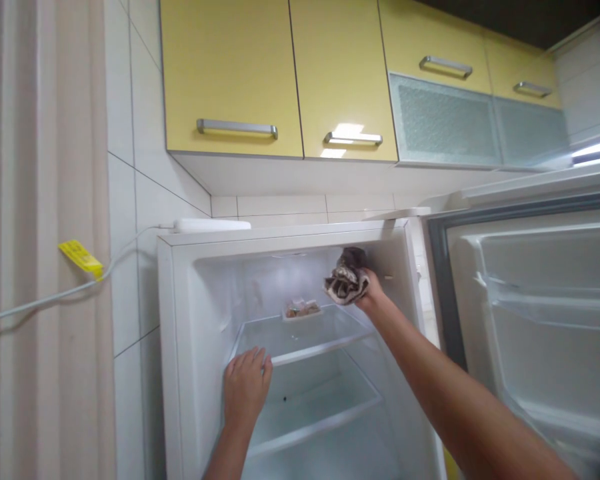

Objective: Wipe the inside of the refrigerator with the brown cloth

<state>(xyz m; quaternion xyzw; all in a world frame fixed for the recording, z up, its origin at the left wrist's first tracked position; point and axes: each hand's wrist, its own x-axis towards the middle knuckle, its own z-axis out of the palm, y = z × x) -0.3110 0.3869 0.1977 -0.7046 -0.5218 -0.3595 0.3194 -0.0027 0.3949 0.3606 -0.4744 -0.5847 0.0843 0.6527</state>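
Observation:
My right hand (373, 290) is closed around a bunched dark-and-white cloth (347, 283), up near the inner right wall of the open refrigerator (169, 320). Part of that hand is hidden behind the cloth. At the left front corner of the upper shelf (305, 352), my left hand (247, 383) rests with its fingers laid over the edge and no object in them. Farther back on this glass shelf sits a small white tray (301, 313) holding several small items that I cannot make out.
A lower glass shelf (315, 427) lies beneath. The refrigerator door (545, 320) with its clear racks stands swung out to the right. Yellow cabinets (235, 67) hang above. A white cable (35, 303) with a yellow tag (81, 258) crosses at left.

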